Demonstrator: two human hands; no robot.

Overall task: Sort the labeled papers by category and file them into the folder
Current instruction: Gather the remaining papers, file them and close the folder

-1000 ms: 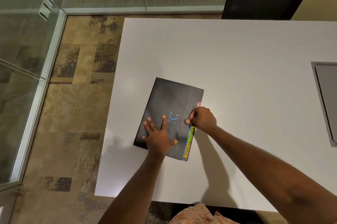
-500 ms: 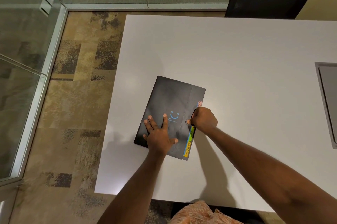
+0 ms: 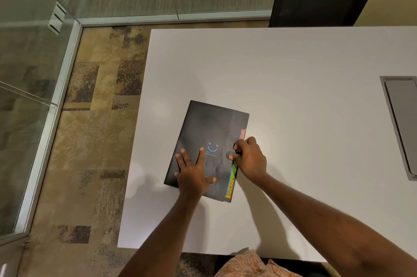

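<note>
A black folder (image 3: 207, 141) is seen lying closed and flat on the white table (image 3: 293, 73), near the table's left edge and towards its near side, turned slightly clockwise. A blue smile mark is printed on its cover. Along the folder's right edge, coloured tabs (image 3: 232, 183) stick out from under the flap; "SPORTS" is read on the yellow one at the near end, "HR" on a green one just beyond it, and a pink one at the far end is partly hidden. The left hand (image 3: 193, 174) is laid flat on the near part of the cover, fingers spread apart and the thumb out to the right. The right hand (image 3: 249, 158) is placed at the folder's right edge, fingers curled together, with the fingertips (image 3: 230, 156) pressed at the round clasp on the flap; whether anything is pinched cannot be told. A grey recessed panel (image 3: 401, 123) is set into the table at far right, well apart from the folder. Patterned carpet (image 3: 90, 141) is visible left of the table.
</note>
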